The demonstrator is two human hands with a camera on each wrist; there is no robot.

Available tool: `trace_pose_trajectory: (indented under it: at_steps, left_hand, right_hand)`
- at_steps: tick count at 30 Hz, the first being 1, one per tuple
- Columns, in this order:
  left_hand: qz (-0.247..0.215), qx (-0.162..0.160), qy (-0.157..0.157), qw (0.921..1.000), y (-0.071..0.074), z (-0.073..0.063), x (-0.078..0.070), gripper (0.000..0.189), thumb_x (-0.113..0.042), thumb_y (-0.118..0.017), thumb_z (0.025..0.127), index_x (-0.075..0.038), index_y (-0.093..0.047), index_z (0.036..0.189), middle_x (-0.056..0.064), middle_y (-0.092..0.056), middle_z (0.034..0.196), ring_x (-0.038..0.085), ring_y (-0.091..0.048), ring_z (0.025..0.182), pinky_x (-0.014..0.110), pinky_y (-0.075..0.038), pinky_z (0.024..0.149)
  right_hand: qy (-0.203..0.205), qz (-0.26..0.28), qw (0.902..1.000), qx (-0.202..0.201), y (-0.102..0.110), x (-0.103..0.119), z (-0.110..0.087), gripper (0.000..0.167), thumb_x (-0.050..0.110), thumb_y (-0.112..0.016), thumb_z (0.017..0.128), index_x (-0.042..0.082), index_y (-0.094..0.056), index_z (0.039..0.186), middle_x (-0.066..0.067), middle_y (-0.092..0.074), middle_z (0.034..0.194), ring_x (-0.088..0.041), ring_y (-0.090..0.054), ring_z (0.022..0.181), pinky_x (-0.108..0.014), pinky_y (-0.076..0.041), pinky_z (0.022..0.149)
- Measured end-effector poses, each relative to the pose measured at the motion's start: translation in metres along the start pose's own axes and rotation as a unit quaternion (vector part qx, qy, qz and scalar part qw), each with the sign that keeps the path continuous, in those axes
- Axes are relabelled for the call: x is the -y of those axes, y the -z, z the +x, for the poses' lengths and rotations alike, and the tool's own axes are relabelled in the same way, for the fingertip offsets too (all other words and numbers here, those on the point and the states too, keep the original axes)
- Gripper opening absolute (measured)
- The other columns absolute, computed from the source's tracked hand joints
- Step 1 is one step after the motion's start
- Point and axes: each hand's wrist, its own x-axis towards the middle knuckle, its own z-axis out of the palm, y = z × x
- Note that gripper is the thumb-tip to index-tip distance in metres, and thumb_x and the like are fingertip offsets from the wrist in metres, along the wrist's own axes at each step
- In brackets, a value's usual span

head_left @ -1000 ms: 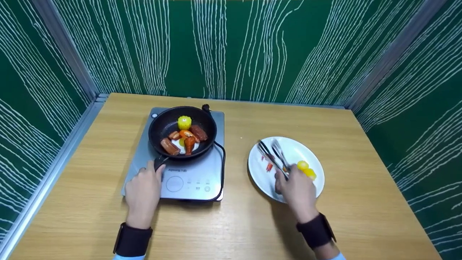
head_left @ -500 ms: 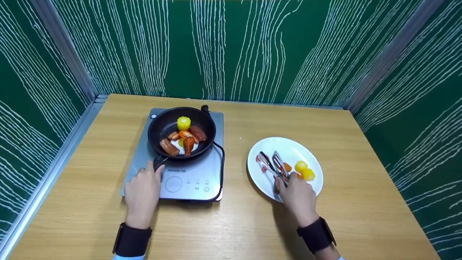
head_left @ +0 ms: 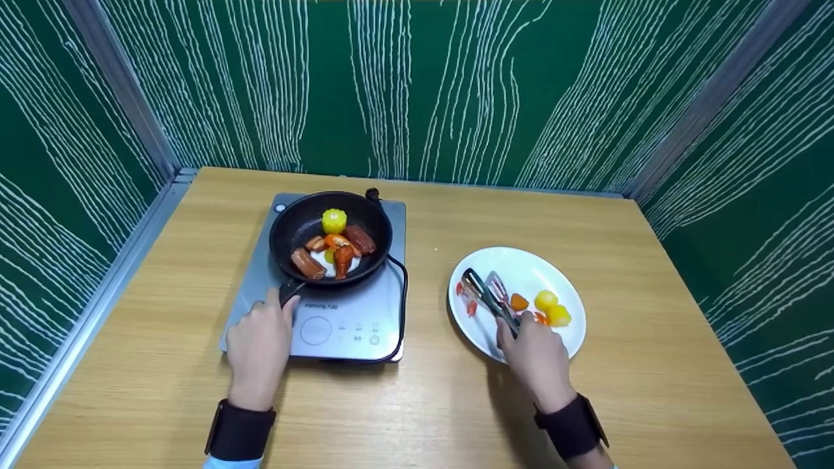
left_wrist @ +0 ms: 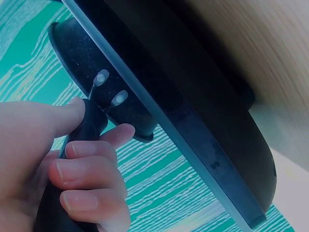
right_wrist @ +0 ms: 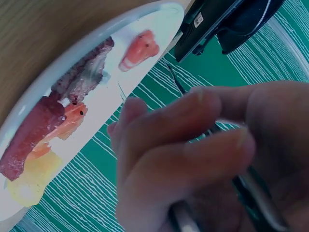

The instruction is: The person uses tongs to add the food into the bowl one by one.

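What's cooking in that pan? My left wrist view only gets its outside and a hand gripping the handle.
Observer: In the head view, a yellow piece, apparently corn, sits in the pan beyond what looks like a fried egg.
Operator: Neat! Anything going on off to the side?
Observer: Yes, the right hand holds tongs over a white plate.
Operator: Is there food over there too?
Observer: The right wrist view shows a dark red, meat-like strip on the plate.
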Motion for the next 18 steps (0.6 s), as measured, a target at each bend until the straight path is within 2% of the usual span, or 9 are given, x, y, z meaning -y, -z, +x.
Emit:
trace_pose_trajectory:
  at_steps: [5, 13, 18]
  left_hand:
    - [-0.001, 0.006, 0.002, 1.0, -0.0004, 0.0003, 0.0003, 0.041, -0.035, -0.061, 0.103, 0.003, -0.066, 0.118, 0.022, -0.066, 0.072, 0.038, -0.063, 0.052, 0.048, -0.047, 0.044]
    - [-0.006, 0.022, 0.006, 0.9997, 0.0008, 0.0005, 0.0007, 0.041, -0.035, -0.06, 0.103, 0.004, -0.064, 0.117, 0.021, -0.065, 0.07, 0.037, -0.063, 0.052, 0.046, -0.046, 0.044]
    - [-0.006, 0.024, 0.006, 0.9997, 0.0014, 0.0015, 0.0005, 0.042, -0.035, -0.06, 0.103, 0.003, -0.064, 0.119, 0.022, -0.065, 0.071, 0.036, -0.062, 0.051, 0.045, -0.046, 0.044]
  right_hand:
    - [0.008, -0.006, 0.9999, 0.005, -0.002, 0.0009, -0.0021, 0.05, 0.038, -0.064, 0.099, -0.012, -0.063, 0.107, -0.023, -0.065, 0.081, -0.037, -0.064, 0.067, -0.047, -0.05, 0.059]
    - [0.003, -0.007, 0.9997, 0.023, -0.0025, -0.0017, -0.0018, 0.045, 0.035, -0.071, 0.096, -0.005, -0.064, 0.116, -0.015, -0.065, 0.081, -0.027, -0.055, 0.063, -0.036, -0.038, 0.056]
    - [0.013, -0.02, 0.9997, 0.01, -0.0022, -0.0048, -0.0022, 0.046, 0.033, -0.073, 0.095, -0.003, -0.065, 0.121, -0.018, -0.069, 0.087, -0.029, -0.058, 0.064, -0.039, -0.043, 0.058]
